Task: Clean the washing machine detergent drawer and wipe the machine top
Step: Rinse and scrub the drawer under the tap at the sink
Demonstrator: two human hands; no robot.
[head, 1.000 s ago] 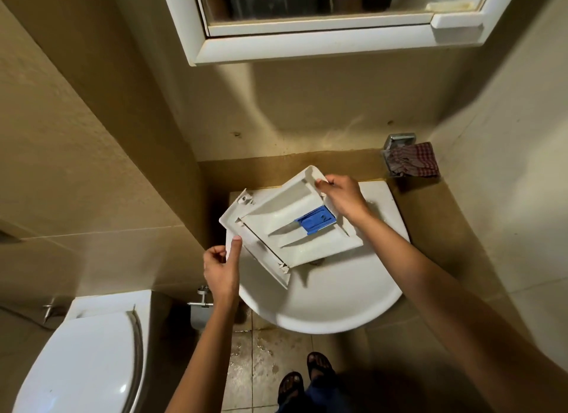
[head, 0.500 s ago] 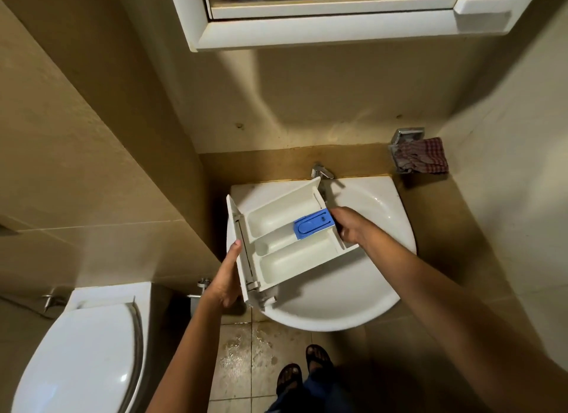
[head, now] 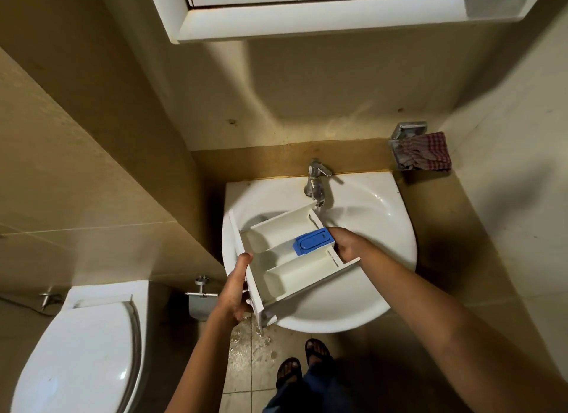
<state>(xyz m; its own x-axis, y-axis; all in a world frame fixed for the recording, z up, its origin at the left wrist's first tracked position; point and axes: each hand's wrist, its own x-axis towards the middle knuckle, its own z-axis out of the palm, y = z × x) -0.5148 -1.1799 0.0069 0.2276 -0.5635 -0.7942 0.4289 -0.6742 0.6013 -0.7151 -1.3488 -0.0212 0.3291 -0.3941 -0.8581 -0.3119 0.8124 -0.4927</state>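
— Fingers?
— Left hand [head: 235,292] curls round the front panel; right hand [head: 347,243] grips the back end of the detergent drawer [head: 285,277], over the sink [head: 384,228].
— Inside?
— A blue cap [head: 312,241] in the middle compartment. Open side up, long axis left to right.

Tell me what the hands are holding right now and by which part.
Both hold the white plastic detergent drawer above the white basin: the left hand grips its flat front panel, the right hand its opposite end beside the blue plastic cap.
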